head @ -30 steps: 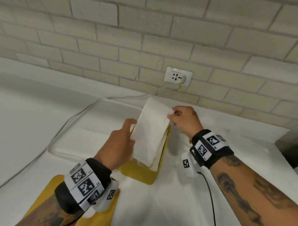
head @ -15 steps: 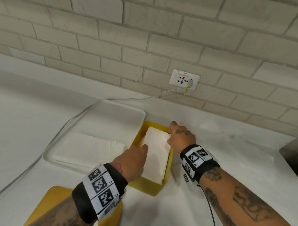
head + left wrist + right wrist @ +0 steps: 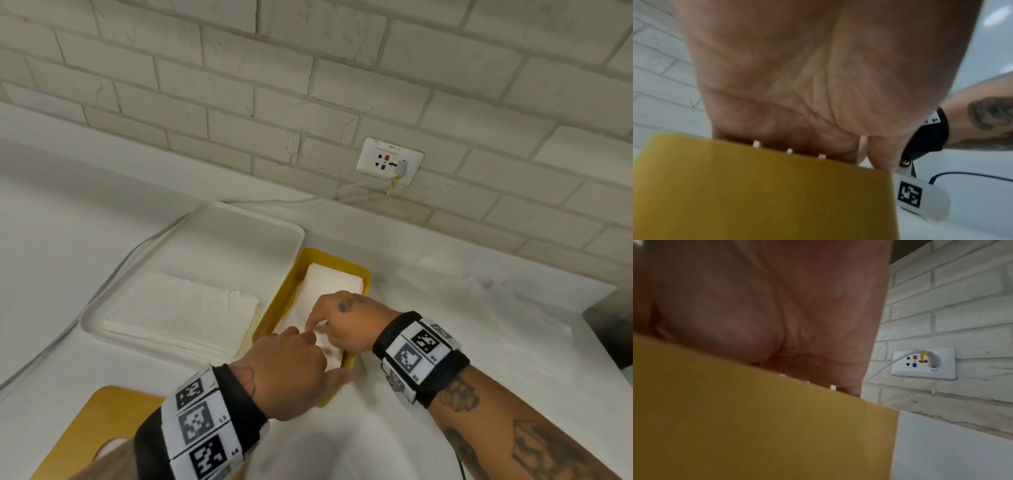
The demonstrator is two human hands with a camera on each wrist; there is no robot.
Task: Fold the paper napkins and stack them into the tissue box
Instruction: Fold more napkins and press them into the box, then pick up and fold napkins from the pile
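Two hands: both down inside the yellow box, working the top napkin.
Left hand (image 3: 291,370): at 6 o'clock of the box, fingers bent down onto the paper, thumb outside the near wall. Pressing or pinching, can't tell; fingertips hidden in all views.
Right hand (image 3: 346,322): at 3 o'clock of the box, knuckles up, fingers curled onto the same napkin, wrist over the right wall. Grip also can't be read.
Napkin (image 3: 334,282): white, folded into a long narrow strip, lying flat along the box; far end shows stacked layers with square edges, so looks like several are already in.
Box (image 3: 281,298): yellow, open top, shallow, long axis running 12 to 6; napkins nearly fill its width.
Tray (image 3: 239,222): white, touching the box at 9 o'clock; a flat pile of unfolded napkins (image 3: 181,308) still on it.
Lid-like yellow board (image 3: 85,431): at 7 o'clock, near the left forearm.
Risk: soft paper sticks to fingers, so lifting out fast likely drags the top napkin up or skews it.
Risk: uneven pressing may crease or open the fold.
Risk: thumb pull on the near wall could slide the light box.
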